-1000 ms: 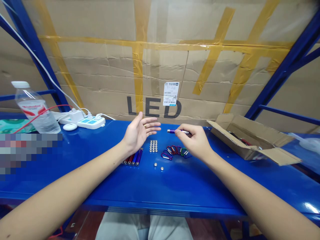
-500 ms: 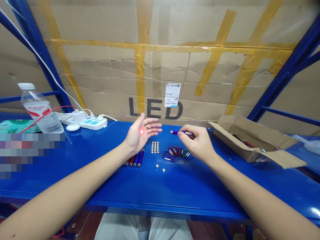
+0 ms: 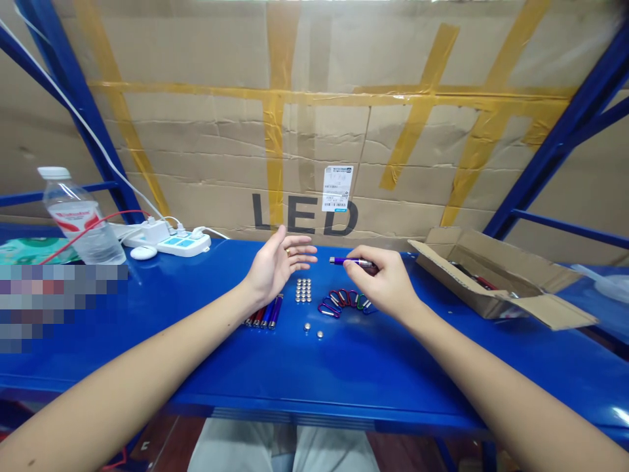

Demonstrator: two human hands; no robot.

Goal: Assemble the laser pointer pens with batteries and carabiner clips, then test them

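My right hand (image 3: 381, 272) is closed around a purple laser pointer (image 3: 339, 261), its silver tip aimed left at my other palm. My left hand (image 3: 278, 265) is held up open, palm facing the pointer, a ring on one finger and nothing in its grasp. Below it on the blue table lies a row of red, blue and purple laser pointers (image 3: 268, 314), partly covered by my wrist. Button cells (image 3: 303, 290) stand in a neat block between the hands, with two loose cells (image 3: 313, 330) nearer me. Coloured carabiners (image 3: 344, 300) lie fanned out under my right hand.
On the right sits an opened cardboard box (image 3: 491, 282) with dark and red items inside. A water bottle (image 3: 81, 219) and a white power strip (image 3: 179, 242) with cables are at the left. A large taped carton (image 3: 221, 144) walls off the back.
The red light spot on my left palm is gone. Both hands hold nearly the same position, with the laser pointer still in my right hand.
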